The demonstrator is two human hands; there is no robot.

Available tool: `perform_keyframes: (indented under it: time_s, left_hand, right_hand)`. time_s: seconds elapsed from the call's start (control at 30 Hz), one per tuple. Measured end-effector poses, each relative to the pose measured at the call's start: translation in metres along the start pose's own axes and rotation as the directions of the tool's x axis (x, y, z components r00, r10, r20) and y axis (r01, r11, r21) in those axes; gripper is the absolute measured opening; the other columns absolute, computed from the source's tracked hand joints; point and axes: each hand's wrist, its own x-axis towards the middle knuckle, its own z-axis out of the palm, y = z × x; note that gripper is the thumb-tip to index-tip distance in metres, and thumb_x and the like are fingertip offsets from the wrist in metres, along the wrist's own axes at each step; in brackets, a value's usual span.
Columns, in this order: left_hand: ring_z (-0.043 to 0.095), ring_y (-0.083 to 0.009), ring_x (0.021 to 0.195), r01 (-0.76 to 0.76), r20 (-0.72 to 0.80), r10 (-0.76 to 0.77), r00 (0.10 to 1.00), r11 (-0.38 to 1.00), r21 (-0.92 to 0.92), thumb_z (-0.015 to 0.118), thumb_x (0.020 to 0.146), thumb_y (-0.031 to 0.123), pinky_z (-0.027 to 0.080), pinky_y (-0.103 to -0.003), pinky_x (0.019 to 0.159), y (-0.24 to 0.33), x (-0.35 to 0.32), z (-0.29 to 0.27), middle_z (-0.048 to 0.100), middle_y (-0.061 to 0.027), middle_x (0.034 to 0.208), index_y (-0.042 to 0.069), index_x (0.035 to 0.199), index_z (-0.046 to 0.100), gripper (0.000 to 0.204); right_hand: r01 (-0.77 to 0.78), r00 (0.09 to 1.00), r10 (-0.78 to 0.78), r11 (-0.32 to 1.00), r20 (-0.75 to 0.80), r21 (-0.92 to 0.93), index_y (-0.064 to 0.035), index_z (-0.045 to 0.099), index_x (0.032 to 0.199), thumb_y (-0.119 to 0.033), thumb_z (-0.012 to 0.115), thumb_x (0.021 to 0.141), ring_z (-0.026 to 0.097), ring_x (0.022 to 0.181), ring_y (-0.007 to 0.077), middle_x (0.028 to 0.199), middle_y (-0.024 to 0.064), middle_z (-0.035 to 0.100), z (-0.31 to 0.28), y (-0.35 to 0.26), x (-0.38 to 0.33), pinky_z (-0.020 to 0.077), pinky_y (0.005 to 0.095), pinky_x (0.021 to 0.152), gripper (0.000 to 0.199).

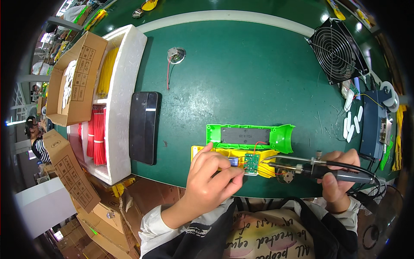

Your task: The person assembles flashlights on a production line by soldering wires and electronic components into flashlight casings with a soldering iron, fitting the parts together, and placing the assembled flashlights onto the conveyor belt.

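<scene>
1. A person sits at a green work table, seen from above through a wide lens that bends the edges.
2. The left hand has its fingers pinched together on a small green circuit board, steadying it against a yellow plastic housing near the table's front edge.
3. The right hand is clamped around the dark handle of a soldering iron, whose metal tip points left and reaches the board's right edge; whether it touches is hard to tell.
4. The board looks light, stiff and fragile, with thin red and yellow wires attached; its bare edges seem the safest hold.
5. Just behind lies a green plastic shell holding a dark flat part.
6. Farther left sit a black phone and a white foam tray of red and yellow wires; a black fan stands at the far right.
</scene>
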Motion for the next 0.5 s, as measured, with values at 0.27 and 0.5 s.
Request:
perform_keyframes:
  time_s: [0.27,0.5]
  left_hand:
    - [0.055,-0.0192,0.072,0.020,-0.009,-0.020,1.000,1.000,0.000,0.072,0.054,0.003,0.046,-0.046,0.083,0.002,0.001,0.001,0.050,-0.0008,0.071,0.010,0.070,0.064,0.019]
    - [0.054,-0.0189,0.071,0.033,0.011,-0.033,0.999,0.999,0.009,0.072,0.054,0.004,0.046,-0.046,0.083,0.003,0.001,-0.001,0.050,-0.0005,0.071,0.010,0.070,0.064,0.019]
  right_hand:
    - [-0.008,0.995,0.013,0.998,0.098,-0.055,-0.0014,0.041,0.086,-0.008,0.067,0.074,0.048,0.051,0.0103,0.066,0.0112,0.055,0.011,0.007,0.005,0.0381,0.0228,0.045,0.029]
    - [-0.030,0.995,0.039,0.996,0.097,-0.088,-0.0010,0.042,0.085,-0.010,0.069,0.073,0.051,0.051,0.0102,0.065,0.0117,0.057,0.014,0.007,0.006,0.0397,0.0222,0.045,0.030]
